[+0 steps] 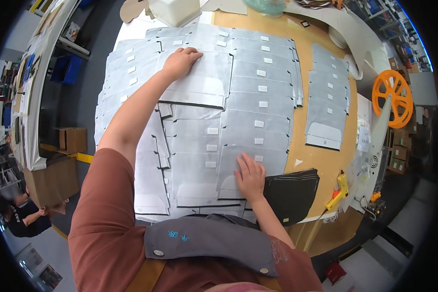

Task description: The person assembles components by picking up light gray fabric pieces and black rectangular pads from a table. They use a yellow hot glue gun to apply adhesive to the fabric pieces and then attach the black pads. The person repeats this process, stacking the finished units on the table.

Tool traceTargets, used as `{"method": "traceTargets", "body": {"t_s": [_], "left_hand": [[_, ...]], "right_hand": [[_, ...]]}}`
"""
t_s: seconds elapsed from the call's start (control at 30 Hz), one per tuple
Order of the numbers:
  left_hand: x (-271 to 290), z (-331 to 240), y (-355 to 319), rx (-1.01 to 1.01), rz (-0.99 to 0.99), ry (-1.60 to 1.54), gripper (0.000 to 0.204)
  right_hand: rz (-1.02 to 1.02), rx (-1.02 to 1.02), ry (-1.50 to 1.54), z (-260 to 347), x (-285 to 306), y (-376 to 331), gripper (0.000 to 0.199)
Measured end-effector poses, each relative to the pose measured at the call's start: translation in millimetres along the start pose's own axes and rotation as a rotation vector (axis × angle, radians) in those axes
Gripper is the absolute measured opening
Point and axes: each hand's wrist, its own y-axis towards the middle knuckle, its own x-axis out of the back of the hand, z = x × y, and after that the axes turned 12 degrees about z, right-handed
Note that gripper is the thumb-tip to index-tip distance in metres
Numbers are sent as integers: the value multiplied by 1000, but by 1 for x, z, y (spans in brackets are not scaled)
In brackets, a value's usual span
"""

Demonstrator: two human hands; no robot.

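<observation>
The left hand (181, 63), fingers bent, touches the top of an upper grey sheet (199, 75); whether its grip pinches, I cannot tell. The right hand (250, 177) lies loosely spread on overlapping lower sheets (231, 168). Bare bench (299, 138) separates these from the rightmost row (324, 119).

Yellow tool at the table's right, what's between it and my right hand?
In the head view, a stack of black sheets, then bare tan tabletop, lies between your right hand and the yellow tool.
</observation>
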Motion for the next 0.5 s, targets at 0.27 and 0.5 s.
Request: {"method": "traceTargets", "body": {"t_s": [0.27, 0.5], "left_hand": [[-13, 24, -6, -176, -213, -12, 20], [-17, 20, -7, -214, -347, -26, 17]], "right_hand": [[-212, 182, 91, -19, 24, 142, 30], [-256, 264, 143, -23, 14, 343, 18]]}}
